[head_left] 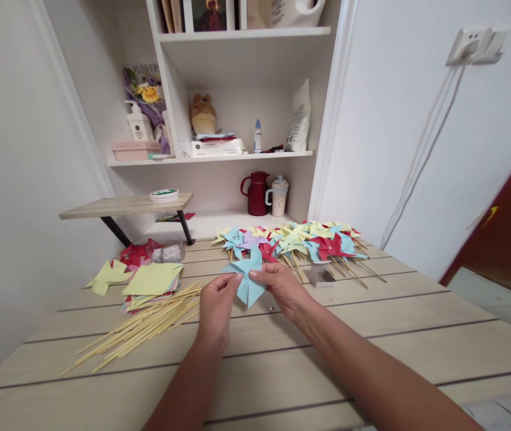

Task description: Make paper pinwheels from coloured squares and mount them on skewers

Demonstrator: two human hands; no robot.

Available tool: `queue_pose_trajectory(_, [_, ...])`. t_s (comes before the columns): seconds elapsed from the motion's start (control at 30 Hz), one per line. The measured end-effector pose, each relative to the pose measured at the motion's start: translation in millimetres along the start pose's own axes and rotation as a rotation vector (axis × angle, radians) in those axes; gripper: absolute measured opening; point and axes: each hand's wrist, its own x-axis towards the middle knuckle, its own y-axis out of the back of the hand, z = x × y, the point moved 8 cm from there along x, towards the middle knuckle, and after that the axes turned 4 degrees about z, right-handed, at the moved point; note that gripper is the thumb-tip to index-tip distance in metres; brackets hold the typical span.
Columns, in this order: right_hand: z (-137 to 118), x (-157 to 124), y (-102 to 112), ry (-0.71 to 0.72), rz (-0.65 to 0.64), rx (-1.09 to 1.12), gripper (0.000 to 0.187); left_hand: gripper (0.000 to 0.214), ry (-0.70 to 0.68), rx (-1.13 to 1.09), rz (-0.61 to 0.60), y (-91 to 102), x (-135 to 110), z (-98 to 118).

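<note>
A light blue paper pinwheel (250, 288) is held up over the table between both hands. My left hand (219, 302) pinches its left side, thumb near the centre. From the right, my right hand (282, 287) grips it with the thumb close to the middle. Left of my left hand lies a loose bundle of thin wooden sticks (142, 326). Behind the sticks sits a stack of square coloured paper (153, 280), yellow-green on top. Beyond my right hand is a pile of finished pinwheels on sticks (291, 242). A small clear box (321, 275) stands in front of that pile.
A yellow-green pinwheel (109, 275) and red paper pieces (141, 254) lie at the left, by a clear container (168, 251). A small raised stand (124, 205) carries a round tin (164, 196). Behind, shelves hold a red jug (257, 194) and a cup (278, 197).
</note>
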Motion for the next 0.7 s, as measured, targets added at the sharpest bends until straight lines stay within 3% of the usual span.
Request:
queue_pose_trajectory(0.5, [-0.9, -5.2, -5.8, 0.009, -0.011, -0.059, 0.032, 0.033, 0.029, 0.001, 0.027, -2.4, -4.6, -1.7])
queue_pose_trajectory(0.7, [-14.0, -6.2, -5.1, 0.184, -0.003, -0.204, 0.032, 0.027, 0.022, -0.021, 0.077, 1.4, -3.9, 1.3])
